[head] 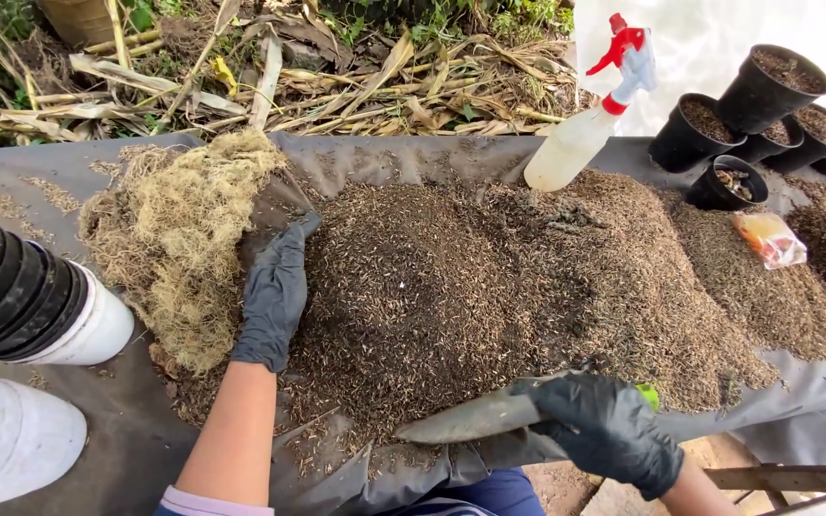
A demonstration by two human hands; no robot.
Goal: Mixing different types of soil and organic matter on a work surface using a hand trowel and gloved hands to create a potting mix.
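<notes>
**Desk:** What is in hand here?

**Photographer:** Mixing, by the look of it. The gloved left hand (274, 298) lies flat and open against the heap of dark potting mix (470, 277), beside pale dry moss (184, 239). The right hand (609, 430) is closed around a trowel (475, 419) at the heap's near edge.

**Desk:** Containers?

**Photographer:** Black pots (767, 105) at far right hold mix; empty pots (21, 296) lie stacked at left. A spray bottle (590, 119) stands in the heap.

The white pots (21, 430) are cut off at the left edge, and the trowel's handle (647, 395) is mostly hidden.
</notes>
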